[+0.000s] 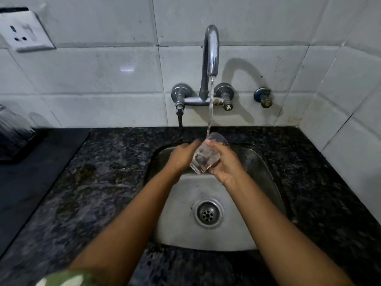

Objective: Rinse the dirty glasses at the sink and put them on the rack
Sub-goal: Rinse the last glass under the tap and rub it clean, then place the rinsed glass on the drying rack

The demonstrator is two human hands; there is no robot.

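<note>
A clear, tapered drinking glass [206, 154] was held above the back of the rectangular stainless-steel sink [186, 195], tilted with its mouth turned up and away toward a thin stream of water [210, 104] that fell from the curved chrome wall tap [210, 52] onto its rim. The right hand [223, 162] gripped the glass from the right side, fingers curled round its wall and the thumb laid across the near face. The left hand [183, 154] lay against the glass's left side with fingers fairly straight, their tips reaching up by the rim; whether they wrapped behind the glass could not be told. Both bare forearms stretched in from the near edge of the speckled black granite worktop [107, 172], in which the sink was set. The round metal drain [208, 213] sat in the middle of the basin floor. At the worktop's far left edge stood a blurred dark rack-like object [14, 137], beside a flat black surface [31, 188]. A white wall socket [23, 30] sat on the grey tiles at upper left, and a small valve [263, 97] projected from the wall right of the tap
</note>
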